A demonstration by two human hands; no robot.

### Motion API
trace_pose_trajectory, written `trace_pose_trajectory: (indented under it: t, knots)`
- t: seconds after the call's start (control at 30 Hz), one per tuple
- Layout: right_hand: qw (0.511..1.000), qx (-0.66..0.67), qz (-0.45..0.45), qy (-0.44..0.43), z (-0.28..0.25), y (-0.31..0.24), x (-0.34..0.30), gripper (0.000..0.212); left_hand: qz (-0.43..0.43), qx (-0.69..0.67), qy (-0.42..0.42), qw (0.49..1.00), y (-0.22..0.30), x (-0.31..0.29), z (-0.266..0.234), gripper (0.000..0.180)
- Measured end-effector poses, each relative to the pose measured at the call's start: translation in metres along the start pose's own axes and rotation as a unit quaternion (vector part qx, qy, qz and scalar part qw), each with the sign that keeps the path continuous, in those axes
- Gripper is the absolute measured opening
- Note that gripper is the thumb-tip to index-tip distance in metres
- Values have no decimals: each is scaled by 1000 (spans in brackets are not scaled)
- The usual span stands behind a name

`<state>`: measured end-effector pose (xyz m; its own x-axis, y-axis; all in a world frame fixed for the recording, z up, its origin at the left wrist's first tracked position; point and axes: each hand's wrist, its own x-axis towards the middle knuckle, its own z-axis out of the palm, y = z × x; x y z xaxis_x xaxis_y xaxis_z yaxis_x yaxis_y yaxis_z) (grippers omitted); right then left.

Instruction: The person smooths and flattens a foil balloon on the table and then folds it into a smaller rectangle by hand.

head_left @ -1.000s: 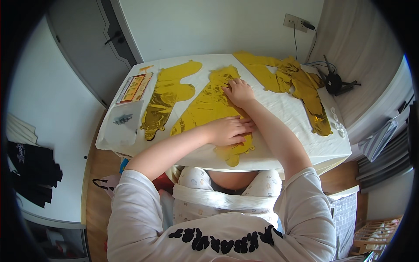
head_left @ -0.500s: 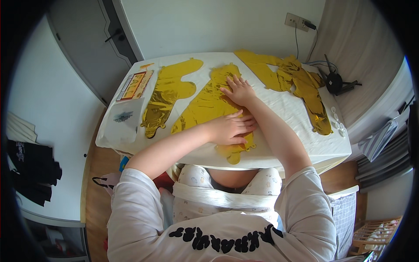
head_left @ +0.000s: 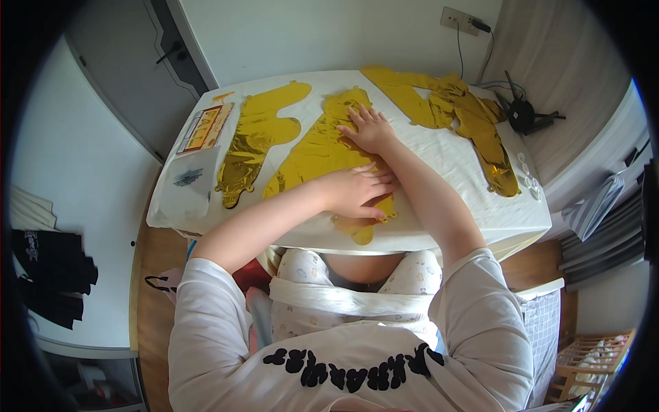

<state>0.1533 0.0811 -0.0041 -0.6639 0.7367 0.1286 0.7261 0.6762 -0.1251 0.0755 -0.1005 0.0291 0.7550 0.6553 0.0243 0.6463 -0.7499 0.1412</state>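
Note:
A flat gold foil balloon lies in the middle of the white-covered table, under both of my hands. My right hand rests palm down on its far part, fingers spread. Nearer to me, my left hand lies flat across its right side, fingers stretched, beside my right forearm. The hands and forearms hide part of this balloon. To the left lies a second flat gold foil balloon, with curved lobes. Crumpled gold foil balloons spread over the far right; I cannot tell how many pieces they are.
At the table's left are a red and yellow printed pack and a clear plastic bag with thin dark items. A black router with antennas and cables stands at the right, near several small white rings by the edge.
The whole view has shifted slightly, so the table sits higher in the picture. Both hands stay flat on the middle balloon, almost in the same places.

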Motion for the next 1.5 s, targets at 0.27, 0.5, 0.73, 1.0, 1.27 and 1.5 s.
trace_pose_trajectory:
  t: [0.27,0.5,0.73,1.0,1.27,1.5]
  knots:
    - [1000,9,2,4,1,5,4,94,-112,-82,110,984,1,-40,-25,69]
    - [999,25,-6,23,6,-1,1,91,-512,27,126,850,13,-125,-35,50]
    - [999,19,-7,26,9,2,5,90,-551,84,141,818,26,-159,3,54]
    - [1000,11,7,5,7,1,6,93,-501,-6,276,820,16,-160,12,43]
    - [1000,18,10,-9,4,0,5,90,-483,-168,404,758,46,-116,-40,53]
    - [1000,20,13,-7,7,8,10,72,-404,-28,452,795,72,-24,-50,46]
